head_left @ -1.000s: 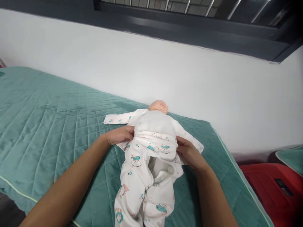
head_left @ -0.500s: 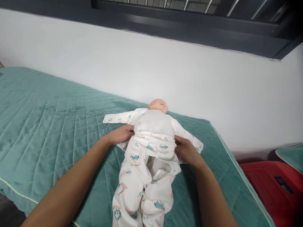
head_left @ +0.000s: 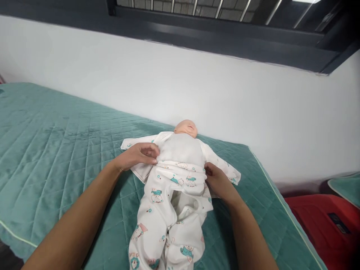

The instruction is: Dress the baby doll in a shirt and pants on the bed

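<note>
A baby doll (head_left: 186,128) lies on its back, wearing a white long-sleeved top (head_left: 221,161) with coloured prints and a plain pale front. Printed white baby pants (head_left: 157,210) cover its legs up to the waist, with an opening at the crotch. Beside the waist on the left is my left hand (head_left: 139,154), thumb and fingers apart next to the waistband's end. On the other side, my right hand (head_left: 218,180) has its fingers closed on the edge of the pants' waistband. Its fingertips are partly hidden by the cloth.
The doll rests on a green quilted bed cover (head_left: 70,150) with pale piping. Behind it rises a white wall (head_left: 157,82) below a dark window frame (head_left: 197,35) with metal bars. A red object, perhaps a chair (head_left: 315,225), stands right of the bed.
My left hand has come off the waistband edge, its fingers parting and lifting slightly. My right hand stays at the right side of the waist. The camera view has shifted a little.
</note>
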The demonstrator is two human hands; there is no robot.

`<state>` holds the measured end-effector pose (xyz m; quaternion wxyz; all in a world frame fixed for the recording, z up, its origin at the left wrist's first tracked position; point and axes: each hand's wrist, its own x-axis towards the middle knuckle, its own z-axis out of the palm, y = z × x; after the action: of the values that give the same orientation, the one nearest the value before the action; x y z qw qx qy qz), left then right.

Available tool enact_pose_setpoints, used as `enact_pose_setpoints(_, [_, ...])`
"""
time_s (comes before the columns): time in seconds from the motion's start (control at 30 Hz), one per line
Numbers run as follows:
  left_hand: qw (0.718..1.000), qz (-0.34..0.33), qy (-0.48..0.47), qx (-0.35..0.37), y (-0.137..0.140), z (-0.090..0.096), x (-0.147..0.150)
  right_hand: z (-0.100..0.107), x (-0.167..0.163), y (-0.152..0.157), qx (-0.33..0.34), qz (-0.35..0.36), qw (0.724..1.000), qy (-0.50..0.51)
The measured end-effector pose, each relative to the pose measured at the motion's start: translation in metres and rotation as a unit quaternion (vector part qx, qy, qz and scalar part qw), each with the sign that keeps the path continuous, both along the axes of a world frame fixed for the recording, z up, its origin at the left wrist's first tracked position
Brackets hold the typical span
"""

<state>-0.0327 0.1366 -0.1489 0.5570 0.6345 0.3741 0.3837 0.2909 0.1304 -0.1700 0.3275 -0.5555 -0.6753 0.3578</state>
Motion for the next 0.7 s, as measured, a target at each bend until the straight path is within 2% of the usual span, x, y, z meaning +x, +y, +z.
enact_pose_setpoints(0.1, [0.999,-0.024,0.017,0.018,-0.002,0.003,0.002,-0.008,-0.004,0.002,0.012,-0.038,0.999,0.007])
enact_pose_setpoints(0.27, [0.997,-0.051,0.048,0.034,-0.004,0.004,0.006,-0.017,-0.014,0.003,0.070,-0.091,0.993,0.023])
enact_pose_setpoints(0.37, [0.996,-0.058,0.054,0.043,-0.005,0.002,0.008,-0.012,-0.019,-0.001,0.134,-0.134,0.982,-0.014])
enact_pose_setpoints(0.47, [0.996,-0.014,0.055,0.072,-0.006,0.000,0.011,0.002,-0.026,-0.008,0.218,-0.169,0.961,-0.009])
enact_pose_setpoints(0.5, [0.995,0.000,0.051,0.086,-0.006,0.001,0.012,0.007,-0.028,-0.011,0.233,-0.164,0.958,0.013])
enact_pose_setpoints(0.57, [0.993,0.003,0.049,0.112,-0.007,0.002,0.013,0.016,-0.032,-0.017,0.242,-0.108,0.963,0.054])
enact_pose_setpoints(0.7, [0.983,-0.048,0.096,0.148,-0.007,0.005,0.011,0.025,-0.036,-0.024,0.242,0.035,0.969,0.045])
